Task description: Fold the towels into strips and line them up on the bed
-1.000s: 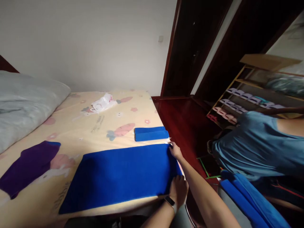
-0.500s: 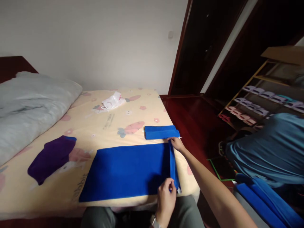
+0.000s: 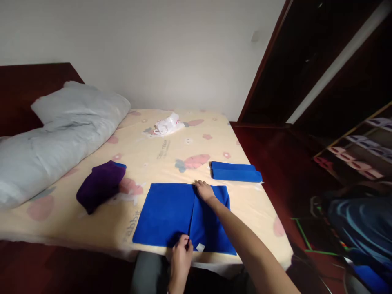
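A blue towel (image 3: 167, 208) lies on the bed in front of me, its right part folded over toward the left. At the near end of the folded edge, my left hand (image 3: 181, 251) pinches the cloth with thumb and fingers. My right hand (image 3: 204, 190) is at the far end of that same edge, its fingers closed on the towel's corner. A white tag (image 3: 200, 247) shows near the front edge, just right of my left hand. Beyond the towel to the right is a folded blue towel (image 3: 235, 172), apart from both hands.
A crumpled purple cloth (image 3: 101, 185) lies left on the patterned bed sheet (image 3: 159, 167). Farther back sits a white plastic bag (image 3: 169, 124). A grey quilt (image 3: 76, 122) covers the left side. Slippers (image 3: 359, 164) fill a rack at right, near dark blue fabric (image 3: 361, 228).
Both hands have moved left, carrying the towel's right edge over onto its middle. The view has shifted, so the bed things appear farther right.
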The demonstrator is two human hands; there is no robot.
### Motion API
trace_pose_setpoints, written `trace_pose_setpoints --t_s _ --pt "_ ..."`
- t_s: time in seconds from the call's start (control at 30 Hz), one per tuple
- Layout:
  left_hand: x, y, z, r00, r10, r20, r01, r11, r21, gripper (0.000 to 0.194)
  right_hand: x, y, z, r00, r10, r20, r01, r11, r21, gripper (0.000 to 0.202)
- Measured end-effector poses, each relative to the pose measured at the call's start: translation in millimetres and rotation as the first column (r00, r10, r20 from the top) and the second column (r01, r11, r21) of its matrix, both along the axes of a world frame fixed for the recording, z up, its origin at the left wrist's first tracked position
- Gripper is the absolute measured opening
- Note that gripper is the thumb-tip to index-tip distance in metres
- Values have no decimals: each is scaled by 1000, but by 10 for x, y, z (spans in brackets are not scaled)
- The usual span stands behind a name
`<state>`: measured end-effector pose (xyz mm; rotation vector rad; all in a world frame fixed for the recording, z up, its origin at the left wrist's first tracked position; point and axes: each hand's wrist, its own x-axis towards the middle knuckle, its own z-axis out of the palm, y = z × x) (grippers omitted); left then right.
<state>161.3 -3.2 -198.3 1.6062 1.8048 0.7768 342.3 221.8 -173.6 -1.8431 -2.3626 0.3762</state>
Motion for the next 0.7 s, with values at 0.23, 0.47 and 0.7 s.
trace_pose_setpoints --t_s 0.23,0.47,0.7 --pt "127 -102 66 994 101 29 -105 950 294 27 99 131 199 998 64 -23 -63 998 22 35" --pt "-537 -108 133 947 256 -194 -246 966 77 24 -706 418 312 959 244 -147 -243 970 25 27" --pt "-749 92 252 891 88 -445 -283 874 -394 21 -1026 323 -37 965 207 -160 -213 977 -26 25"
